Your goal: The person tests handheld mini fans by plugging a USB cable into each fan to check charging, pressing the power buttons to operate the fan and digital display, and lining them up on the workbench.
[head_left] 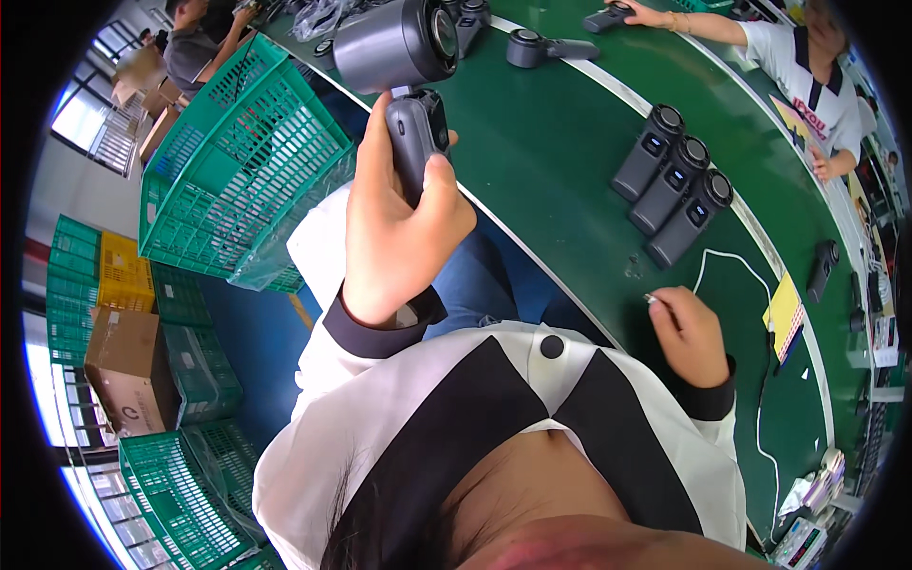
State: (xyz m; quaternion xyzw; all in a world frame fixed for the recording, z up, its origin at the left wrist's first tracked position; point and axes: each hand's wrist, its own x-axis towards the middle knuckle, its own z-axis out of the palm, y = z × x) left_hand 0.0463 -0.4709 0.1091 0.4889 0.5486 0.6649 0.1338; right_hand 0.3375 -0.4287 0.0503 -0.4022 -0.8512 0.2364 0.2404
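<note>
My left hand (pixel 404 214) is raised and wrapped round the handle of a dark grey handheld fan (pixel 388 47) with a thick cylindrical head. The fan's head points up and to the right, above the table's near edge. Low over the green table (pixel 532 171), my right hand (pixel 692 332) pinches the small metal plug of a white cable (pixel 739 255). Beyond that hand lie three similar grey fans (pixel 676 182) side by side, each with a small lit display. The fan in my left hand and the plug are well apart.
Green plastic crates (pixel 237 171) stand at my left, with a cardboard box (pixel 133 370) and a yellow crate (pixel 126 271) behind. Another fan (pixel 546 47) lies at the far side. Across the table, a co-worker's hand (pixel 646 13) touches a fan. Yellow paper (pixel 785 313) lies at right.
</note>
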